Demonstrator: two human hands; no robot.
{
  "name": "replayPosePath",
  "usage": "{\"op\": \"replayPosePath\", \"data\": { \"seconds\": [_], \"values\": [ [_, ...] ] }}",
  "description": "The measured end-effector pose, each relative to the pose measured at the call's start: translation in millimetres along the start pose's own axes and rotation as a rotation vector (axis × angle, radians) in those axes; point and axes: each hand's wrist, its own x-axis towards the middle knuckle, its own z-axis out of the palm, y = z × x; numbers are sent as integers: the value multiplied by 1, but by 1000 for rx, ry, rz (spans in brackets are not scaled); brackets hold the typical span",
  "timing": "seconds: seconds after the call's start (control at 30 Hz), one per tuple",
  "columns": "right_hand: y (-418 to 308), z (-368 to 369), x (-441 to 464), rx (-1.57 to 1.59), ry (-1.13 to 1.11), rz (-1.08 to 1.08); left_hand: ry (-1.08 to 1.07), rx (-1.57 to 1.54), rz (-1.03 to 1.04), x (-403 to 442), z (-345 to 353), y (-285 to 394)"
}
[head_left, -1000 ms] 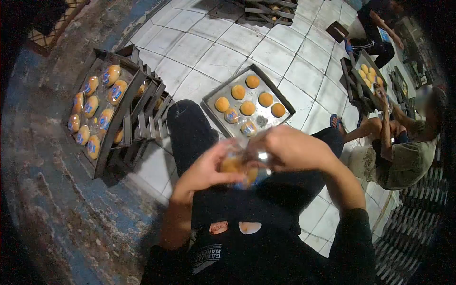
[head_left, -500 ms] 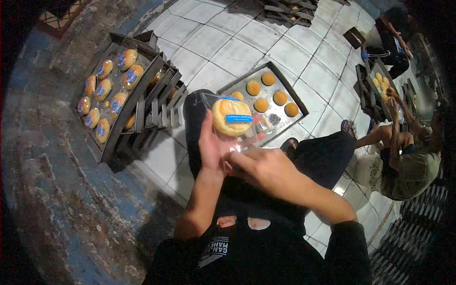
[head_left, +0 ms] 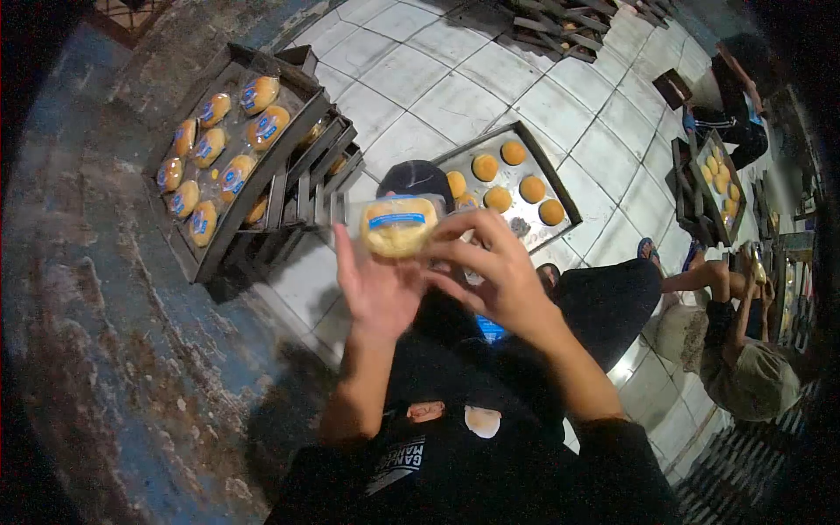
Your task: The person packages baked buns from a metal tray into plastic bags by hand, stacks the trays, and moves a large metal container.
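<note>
A round bun in a clear wrapper with a blue label [head_left: 399,227] is held up over my lap. My left hand [head_left: 381,284] lies beneath it, palm up, with the thumb and fingers spread. From the right, the bent fingers of my right hand [head_left: 490,267] meet the wrapper's side. Beyond my hands, a metal tray [head_left: 547,179] on the floor bears several unwrapped buns [head_left: 498,199]. Part of that tray is hidden behind the held bun and my right hand. A blue printed piece [head_left: 490,330] lies on my lap.
At the left, stacked metal trays [head_left: 229,232] hold several wrapped buns [head_left: 210,147]. More stacked trays [head_left: 560,31] stand at the back. A co-worker [head_left: 748,372] sits at the right near a tray of buns [head_left: 719,179]; another person [head_left: 739,114] is farther back.
The wrapped bun has turned and moved slightly left. My left hand's fingers have opened out beneath it, and my right hand has risen to its side. The view has shifted.
</note>
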Motion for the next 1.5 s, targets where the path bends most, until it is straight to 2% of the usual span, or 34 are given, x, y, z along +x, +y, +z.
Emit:
{"op": "replayPosePath", "data": {
  "seconds": [0.07, 0.1, 0.13, 0.2, 0.23, 0.27, 0.33, 0.4, 0.47, 0.6, 0.67, 0.7, 0.73, 0.8, 0.83, 0.87, 0.9, 0.93, 1.0, 1.07, 1.13, 1.33, 1.4, 1.43, 1.47, 1.5],
  "values": [
    [2, -1, 5, 133, 41, -56, 88, -156, -58, -18, 9, 0],
    [4, -1, 8, 265, 75, -113, 173, 87, -40, -30, 2, 6],
    [6, 0, 6, 267, 75, -117, 173, 89, -36, -39, -12, 6],
    [19, 9, -5, 553, 49, 186, 417, 1060, 376, -43, -36, 7],
    [28, 13, -10, 517, 38, 236, 375, 1277, 466, -41, -25, 11],
    [32, 15, -15, 510, 42, 235, 366, 1275, 465, -40, -24, 14],
    [34, 17, -22, 472, -14, 391, 320, 1271, 320, -40, -21, 17],
    [35, 20, -26, 486, 7, 388, 312, 1239, 386, -36, -20, 14],
    [39, 22, -28, 510, 15, 434, 267, 1486, 389, -30, -25, 19],
    [39, 22, -25, 456, 20, 376, 258, 1556, 394, -23, -28, 21],
    [41, 18, -27, 525, -21, 486, 262, 1399, 360, -26, -22, 26],
    [41, 17, -32, 642, 71, 604, 346, 1269, 254, -33, -7, 32],
    [39, 5, -31, 815, 84, 804, 352, 1268, 251, -37, -10, 39],
    [39, 0, -29, 803, 7, 887, 356, 1255, 83, -45, -13, 51],
    [43, 3, -31, 804, 4, 890, 393, 1218, 43, -42, -20, 51],
    [48, 8, -36, 705, 24, 785, 400, 1216, 41, -43, -24, 50],
    [53, 12, -38, 607, 44, 678, 337, 1271, 111, -43, -27, 50],
    [56, 11, -41, 611, 40, 684, 276, 1325, 179, -44, -31, 49],
    [55, 8, -56, 379, -31, 489, 317, 1404, 125, -57, -50, 43],
    [55, 20, -74, 406, -20, 557, 340, 1485, 84, -66, -70, 37],
    [58, 30, -90, 548, -59, 825, 430, 1496, -102, -71, -80, 30],
    [82, 39, -92, 717, -231, 1032, 493, 1258, -253, -71, -102, 26],
    [91, 37, -84, 878, -351, 1125, 493, 1230, -292, -69, -108, 25],
    [98, 35, -80, 859, -506, 1045, 442, 1234, -235, -70, -112, 24],
    [99, 35, -80, 861, -505, 1043, 392, 1237, -176, -69, -116, 24],
    [98, 34, -77, 811, -464, 719, 393, 1239, -175, -67, -117, 25]
  ]
}}
